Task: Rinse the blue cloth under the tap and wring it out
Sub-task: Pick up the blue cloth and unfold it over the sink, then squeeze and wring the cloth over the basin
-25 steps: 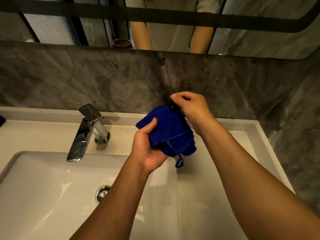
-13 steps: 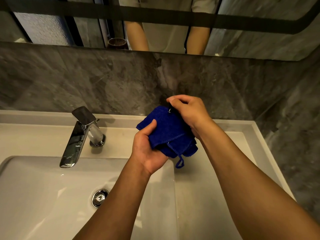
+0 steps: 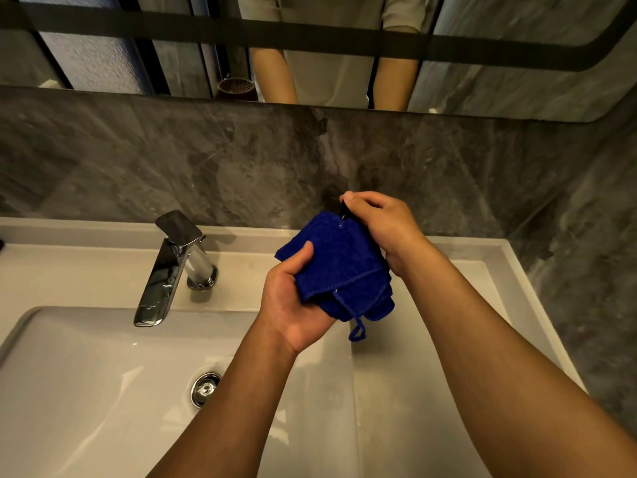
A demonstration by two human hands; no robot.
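Note:
A folded blue cloth (image 3: 339, 267) hangs in the air over the right part of the white sink (image 3: 86, 374), with a small loop dangling from its lower edge. My left hand (image 3: 293, 305) grips its lower left side, thumb on top. My right hand (image 3: 382, 225) pinches its top corner, close to a small dark thing on the wall that the fingers mostly hide. The chrome tap (image 3: 172, 267) stands to the left of the cloth, and no water runs from it.
The basin drain (image 3: 205, 389) lies below the tap. A flat white ledge (image 3: 448, 374) runs along the sink's right side. A grey marble wall (image 3: 241, 160) rises behind, and a mirror (image 3: 331, 46) above it reflects a person's torso and arms.
Both hands keep the same hold on the cloth. The view has shifted slightly, so tap and hands sit a little lower in frame.

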